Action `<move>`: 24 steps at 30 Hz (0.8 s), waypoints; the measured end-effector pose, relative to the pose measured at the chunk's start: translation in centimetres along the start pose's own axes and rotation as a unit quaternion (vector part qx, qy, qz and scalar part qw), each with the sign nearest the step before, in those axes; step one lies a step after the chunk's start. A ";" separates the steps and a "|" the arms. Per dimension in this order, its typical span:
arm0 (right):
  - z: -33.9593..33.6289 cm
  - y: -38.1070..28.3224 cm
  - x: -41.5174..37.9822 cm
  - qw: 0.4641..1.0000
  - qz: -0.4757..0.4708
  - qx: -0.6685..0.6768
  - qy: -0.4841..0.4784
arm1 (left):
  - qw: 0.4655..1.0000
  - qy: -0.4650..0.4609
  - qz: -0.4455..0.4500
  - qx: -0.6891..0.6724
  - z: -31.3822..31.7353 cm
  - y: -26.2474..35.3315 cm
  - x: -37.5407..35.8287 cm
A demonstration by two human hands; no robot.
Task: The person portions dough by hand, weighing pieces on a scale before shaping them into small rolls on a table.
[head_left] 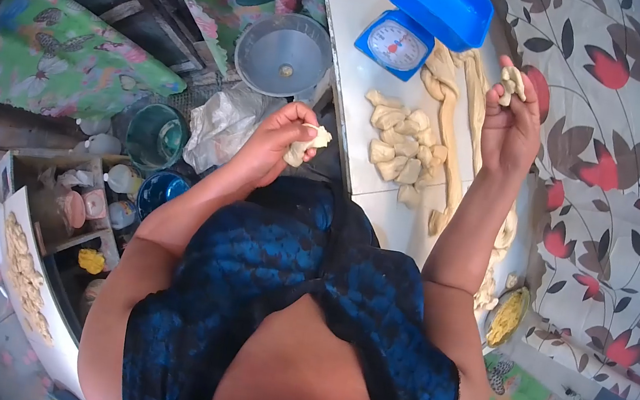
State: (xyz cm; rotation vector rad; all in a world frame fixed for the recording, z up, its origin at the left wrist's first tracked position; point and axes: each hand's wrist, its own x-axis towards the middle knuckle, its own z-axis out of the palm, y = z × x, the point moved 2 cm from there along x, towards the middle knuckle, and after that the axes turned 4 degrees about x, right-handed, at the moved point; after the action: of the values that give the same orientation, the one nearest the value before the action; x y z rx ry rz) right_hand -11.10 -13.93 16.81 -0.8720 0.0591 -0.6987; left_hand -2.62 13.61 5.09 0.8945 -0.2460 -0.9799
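Beside the white board (361, 26), the left hand (274, 144) pinches a dough lump (307, 145), fingers closed around it, just off the board's left edge. The right hand (510, 124) grips another dough piece (511, 84) in its fingertips above the board's right side. On the board lie cut pieces (397, 145), dough ropes (453, 129) and, at its far end, a blue scale (423, 22).

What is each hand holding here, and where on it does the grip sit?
The left hand pinches one end of a small pale dough lump. The right hand grips another pale dough piece from below in its fingertips.
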 end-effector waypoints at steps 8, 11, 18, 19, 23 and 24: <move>-4.6 -3.4 -8.5 0.950 -0.138 -0.258 0.108 | 1.000 -0.004 -0.011 0.005 0.0 0.0 0.0; -5.4 -5.9 -12.1 0.866 -0.178 -0.429 0.182 | 1.000 -0.002 -0.010 0.006 -0.1 0.0 0.0; -10.6 -7.2 -18.9 0.521 -0.012 -0.850 0.073 | 1.000 -0.001 -0.010 0.007 0.2 0.0 -0.1; -9.6 -6.4 -18.4 0.521 -0.011 -0.850 0.074 | 1.000 0.001 -0.012 0.013 0.3 -0.1 0.0; -7.1 0.3 -16.9 0.747 0.204 -0.632 -0.019 | 1.000 -0.013 -0.016 0.018 0.2 -0.7 0.0; -6.0 2.3 -16.6 0.708 0.163 -0.685 -0.046 | 1.000 -0.014 -0.012 0.019 0.3 -0.7 -0.1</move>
State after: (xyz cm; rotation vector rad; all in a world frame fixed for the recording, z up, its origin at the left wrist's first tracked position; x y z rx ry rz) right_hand -24.74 -7.25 7.48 -2.2675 0.7049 -0.1500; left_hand -3.24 13.32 4.82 0.9209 -0.2781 -1.0130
